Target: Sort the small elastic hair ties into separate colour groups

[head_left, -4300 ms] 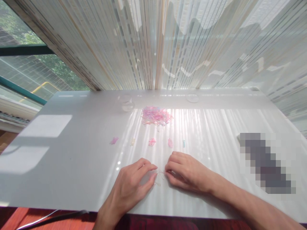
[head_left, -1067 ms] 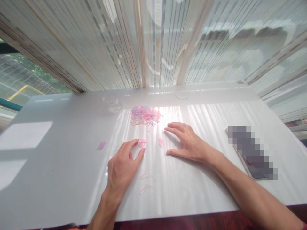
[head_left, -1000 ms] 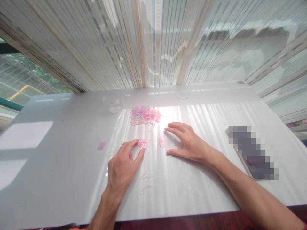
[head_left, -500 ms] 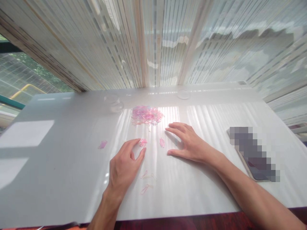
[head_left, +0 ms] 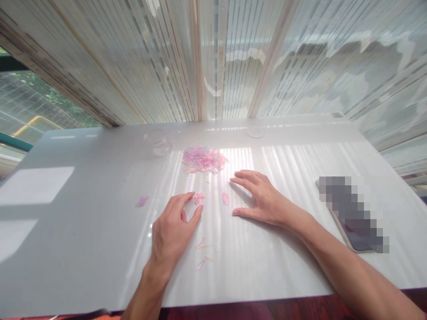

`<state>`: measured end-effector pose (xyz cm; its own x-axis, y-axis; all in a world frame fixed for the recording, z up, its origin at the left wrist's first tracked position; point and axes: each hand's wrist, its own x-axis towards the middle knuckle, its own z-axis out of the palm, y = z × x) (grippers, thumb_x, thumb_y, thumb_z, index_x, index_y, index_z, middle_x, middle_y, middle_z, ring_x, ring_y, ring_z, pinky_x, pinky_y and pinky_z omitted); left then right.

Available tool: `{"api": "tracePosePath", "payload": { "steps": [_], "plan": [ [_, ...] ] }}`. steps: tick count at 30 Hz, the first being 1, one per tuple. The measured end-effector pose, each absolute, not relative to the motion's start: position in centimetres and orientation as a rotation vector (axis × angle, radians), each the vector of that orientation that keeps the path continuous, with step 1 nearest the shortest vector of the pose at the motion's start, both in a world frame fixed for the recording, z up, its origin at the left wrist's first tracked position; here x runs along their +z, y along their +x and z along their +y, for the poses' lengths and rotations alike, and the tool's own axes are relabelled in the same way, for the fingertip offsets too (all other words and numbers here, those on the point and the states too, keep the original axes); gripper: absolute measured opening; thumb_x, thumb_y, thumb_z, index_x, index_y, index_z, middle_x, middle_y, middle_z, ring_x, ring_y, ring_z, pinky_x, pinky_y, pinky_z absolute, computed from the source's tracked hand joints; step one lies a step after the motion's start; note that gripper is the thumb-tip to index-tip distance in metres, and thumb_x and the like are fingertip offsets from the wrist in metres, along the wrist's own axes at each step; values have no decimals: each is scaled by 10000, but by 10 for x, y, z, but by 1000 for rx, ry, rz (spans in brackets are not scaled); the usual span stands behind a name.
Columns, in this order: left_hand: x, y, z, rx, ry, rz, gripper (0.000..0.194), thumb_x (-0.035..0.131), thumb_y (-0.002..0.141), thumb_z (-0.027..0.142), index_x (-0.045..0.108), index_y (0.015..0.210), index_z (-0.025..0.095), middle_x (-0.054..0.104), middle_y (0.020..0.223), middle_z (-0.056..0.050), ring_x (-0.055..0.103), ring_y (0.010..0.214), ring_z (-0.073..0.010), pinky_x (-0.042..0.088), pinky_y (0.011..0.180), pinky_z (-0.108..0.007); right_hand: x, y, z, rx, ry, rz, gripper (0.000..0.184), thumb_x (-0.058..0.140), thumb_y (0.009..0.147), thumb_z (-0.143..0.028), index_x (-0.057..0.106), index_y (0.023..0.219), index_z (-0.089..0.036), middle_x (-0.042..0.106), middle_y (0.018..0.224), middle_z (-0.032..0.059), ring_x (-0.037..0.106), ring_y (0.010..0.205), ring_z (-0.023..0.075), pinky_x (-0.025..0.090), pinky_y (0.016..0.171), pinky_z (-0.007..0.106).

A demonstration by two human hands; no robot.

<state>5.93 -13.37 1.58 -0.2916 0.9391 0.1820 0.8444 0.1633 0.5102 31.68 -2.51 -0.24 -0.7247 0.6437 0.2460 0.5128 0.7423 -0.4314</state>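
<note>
My left hand (head_left: 176,222) rests on the white table with thumb and index finger apart. Between those fingertips lies a small pink bunch (head_left: 199,198) of thin loops that look like rubber bands. My right hand (head_left: 258,198) is spread, its side on the table, holding nothing. A pale blue bit (head_left: 244,197) shows between its fingers and thumb, too faint to name. Just left of that hand lies another pink bunch (head_left: 225,198). A purple-pink bunch (head_left: 142,201) sits left of my left hand. Beyond both hands is a pile of pastel loops (head_left: 204,160).
Several loose loops (head_left: 202,262) lie nearer the table's front edge. A clear round container (head_left: 159,144) stands at the back left, and a clear disc like a lid (head_left: 255,130) at the back. A blurred-out phone (head_left: 350,218) lies at right. Striped curtains (head_left: 213,62) hang behind the white table (head_left: 100,249).
Both hands keep the same place and shape. The pale blue bit by my right hand shows now and was not visible before.
</note>
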Motion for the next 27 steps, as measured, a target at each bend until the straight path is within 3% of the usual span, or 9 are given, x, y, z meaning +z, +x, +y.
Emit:
{"api": "tracePosePath", "payload": {
  "steps": [12,27],
  "plan": [
    [8,58,-133,856,1758,2267,248,709,888,289,769,1129,283,738,864,28,562,562,-115,464,605,-250,-2,317,-26,466,-885,-2569,742,731,923,-615,527,1494,-188,539,1528,224,487,1456,412,440,1181,631],
    [4,55,-132,894,1829,2223,246,669,913,298,739,1146,257,764,1013,-4,558,562,-108,468,587,-252,-3,317,-25,460,-853,-2551,742,735,918,-615,518,1500,-209,554,1509,211,504,1436,415,451,1166,646]
  ]
}}
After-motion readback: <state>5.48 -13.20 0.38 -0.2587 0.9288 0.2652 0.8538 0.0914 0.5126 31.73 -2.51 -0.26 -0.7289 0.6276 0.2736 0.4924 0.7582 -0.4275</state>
